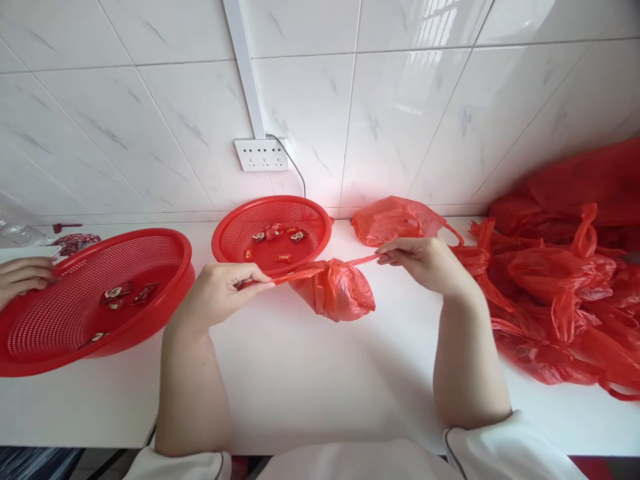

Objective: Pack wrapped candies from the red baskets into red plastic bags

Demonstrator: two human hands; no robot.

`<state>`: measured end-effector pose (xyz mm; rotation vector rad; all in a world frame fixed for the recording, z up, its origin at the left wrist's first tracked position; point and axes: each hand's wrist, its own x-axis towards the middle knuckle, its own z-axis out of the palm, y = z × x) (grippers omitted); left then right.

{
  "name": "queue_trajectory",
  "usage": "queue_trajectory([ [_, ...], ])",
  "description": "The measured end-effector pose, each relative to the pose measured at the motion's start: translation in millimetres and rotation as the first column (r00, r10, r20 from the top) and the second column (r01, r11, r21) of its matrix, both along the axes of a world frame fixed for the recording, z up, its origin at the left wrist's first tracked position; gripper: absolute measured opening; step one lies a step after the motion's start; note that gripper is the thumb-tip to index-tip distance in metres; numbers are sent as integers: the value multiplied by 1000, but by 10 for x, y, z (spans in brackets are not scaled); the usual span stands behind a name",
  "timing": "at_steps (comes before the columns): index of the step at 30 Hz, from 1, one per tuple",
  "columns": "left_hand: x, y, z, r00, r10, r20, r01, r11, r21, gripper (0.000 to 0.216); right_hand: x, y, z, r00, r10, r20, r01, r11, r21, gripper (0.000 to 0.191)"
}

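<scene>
A small red plastic bag with a bulging body hangs or rests in front of me, its two handles stretched out sideways. My left hand is closed around one twisted handle. My right hand pinches the end of the other handle. Where the handles meet, the bag's neck is bunched tight; what is inside cannot be made out. Just behind the bag stands a round red plastic basket with several small wrapped sweets on its bottom.
At left, another person's hand touches a larger red basket holding a few wrapped sweets. A heap of red plastic bags covers the right side. One red bag lies by the tiled wall, below a white power socket with a cable.
</scene>
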<state>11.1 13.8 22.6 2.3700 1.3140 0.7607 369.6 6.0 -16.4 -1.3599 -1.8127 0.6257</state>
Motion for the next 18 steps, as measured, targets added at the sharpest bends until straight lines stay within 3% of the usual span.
queue_trajectory([
  [3,-53,13,22,998,38,-44,-44,985,-167,14,140,-2,-6,998,-39,54,43,996,-72,21],
  [8,4,34,36,987,7,-163,-83,880,-467,22,37,-37,-1,957,84,278,-21,974,-224,31],
  [12,56,57,9,975,63,-211,-153,885,-440,34,-206,-51,-43,871,-24,491,118,980,-160,39],
  [14,83,56,5,974,107,-199,-180,899,-400,40,-385,-53,-79,843,-41,536,134,982,-136,51],
  [16,111,49,10,975,123,-185,-186,908,-375,41,-586,-54,-129,845,109,523,23,971,-240,61],
  [18,134,42,17,976,116,-185,-179,911,-372,39,-772,-53,-198,823,323,468,-127,906,-403,61],
])
